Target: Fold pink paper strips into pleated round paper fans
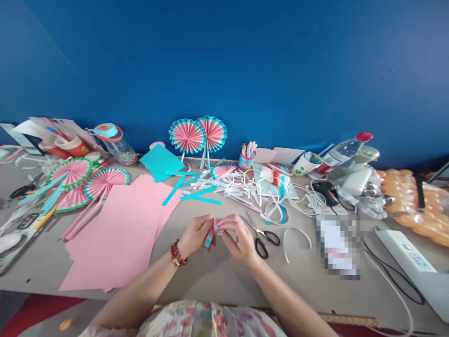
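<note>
Pink-and-blue folded paper point(208, 240) sits between the left hand point(197, 235) and right hand point(240, 239), both pinching it near its pink upper end; its long axis seems to slant down leftward, the blue end nearer the left hand. Scissors point(259, 230) lie just beside the right hand.

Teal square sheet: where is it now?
Head view, left of centre near the back of the table: the teal square sheet lies between the bottle with the orange handle and the two upright fans, beyond the left hand.
</note>
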`<action>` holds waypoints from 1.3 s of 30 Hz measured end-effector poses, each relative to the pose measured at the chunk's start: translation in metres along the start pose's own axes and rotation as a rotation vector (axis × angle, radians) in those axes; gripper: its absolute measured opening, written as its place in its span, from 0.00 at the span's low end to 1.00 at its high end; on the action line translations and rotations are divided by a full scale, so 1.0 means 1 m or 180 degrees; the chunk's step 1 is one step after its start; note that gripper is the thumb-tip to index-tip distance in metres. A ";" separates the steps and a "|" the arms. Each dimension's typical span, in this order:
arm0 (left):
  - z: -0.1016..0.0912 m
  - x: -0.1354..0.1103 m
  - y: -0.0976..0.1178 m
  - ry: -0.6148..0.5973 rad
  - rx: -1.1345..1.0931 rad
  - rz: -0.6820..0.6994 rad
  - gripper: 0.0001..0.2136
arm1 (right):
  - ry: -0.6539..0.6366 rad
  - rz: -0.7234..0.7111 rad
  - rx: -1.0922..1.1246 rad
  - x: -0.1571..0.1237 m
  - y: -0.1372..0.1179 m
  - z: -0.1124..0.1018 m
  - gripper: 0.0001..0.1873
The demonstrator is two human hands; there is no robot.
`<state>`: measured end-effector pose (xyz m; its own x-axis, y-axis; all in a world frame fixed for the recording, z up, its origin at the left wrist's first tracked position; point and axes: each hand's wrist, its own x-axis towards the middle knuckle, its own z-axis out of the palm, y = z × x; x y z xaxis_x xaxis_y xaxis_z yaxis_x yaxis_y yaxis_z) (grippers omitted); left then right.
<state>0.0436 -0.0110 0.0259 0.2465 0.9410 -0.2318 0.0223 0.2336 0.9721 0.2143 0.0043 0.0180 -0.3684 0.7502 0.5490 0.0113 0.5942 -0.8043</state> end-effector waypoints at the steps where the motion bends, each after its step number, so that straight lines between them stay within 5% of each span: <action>1: -0.001 0.000 0.000 -0.0017 -0.0017 -0.0010 0.16 | -0.0011 0.0021 -0.0017 0.000 0.000 0.000 0.10; 6: -0.005 0.001 0.007 -0.0314 -0.0104 -0.0232 0.17 | 0.0766 0.0600 0.0081 0.000 0.009 -0.003 0.07; 10: -0.008 0.000 0.012 -0.0548 0.0195 -0.0170 0.17 | 0.0942 0.0565 -0.0005 0.002 0.016 -0.010 0.07; 21: -0.006 0.002 0.002 -0.0437 0.0426 -0.0223 0.14 | 0.0628 0.0237 -0.0416 0.000 0.017 -0.015 0.09; 31: -0.009 0.004 0.002 -0.0410 -0.0660 -0.0459 0.15 | -0.0342 -0.0802 -0.1098 0.012 0.012 -0.024 0.15; 39: -0.010 0.000 0.008 -0.0403 -0.0840 -0.0516 0.14 | -0.0524 -0.1005 -0.1206 0.014 0.013 -0.026 0.16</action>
<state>0.0342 -0.0065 0.0330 0.3791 0.8524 -0.3602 -0.1765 0.4487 0.8761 0.2334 0.0301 0.0214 -0.5491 0.4801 0.6841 0.2005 0.8703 -0.4499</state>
